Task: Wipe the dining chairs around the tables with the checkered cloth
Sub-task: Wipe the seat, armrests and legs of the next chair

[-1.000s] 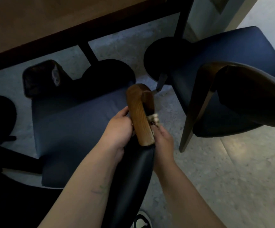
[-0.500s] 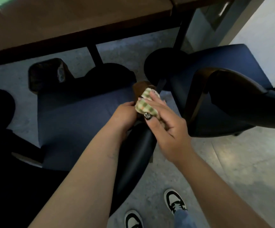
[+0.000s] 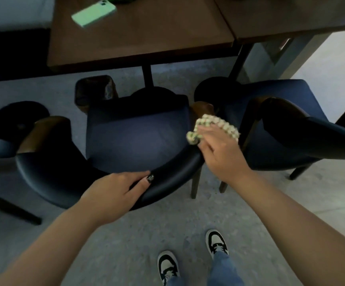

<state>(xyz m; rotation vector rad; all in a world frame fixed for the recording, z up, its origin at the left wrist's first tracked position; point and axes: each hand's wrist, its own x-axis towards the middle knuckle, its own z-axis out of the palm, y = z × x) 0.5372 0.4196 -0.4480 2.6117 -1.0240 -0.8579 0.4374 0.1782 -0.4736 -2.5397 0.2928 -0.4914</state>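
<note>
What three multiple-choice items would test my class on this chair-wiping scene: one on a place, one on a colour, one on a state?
1. Where is the cloth?
A. on the table
B. on the chair's right arm end, under the right hand
C. on the floor

2. What colour is the phone?
A. red
B. black
C. light green

3. What is the left hand doing?
A. gripping the chair's backrest
B. hanging free
C. holding the phone

Answers:
1 B: the right hand presses the cloth on the wooden arm end of the chair.
2 C: the phone lies pale green on the table.
3 A: its fingers curl over the backrest.
</note>
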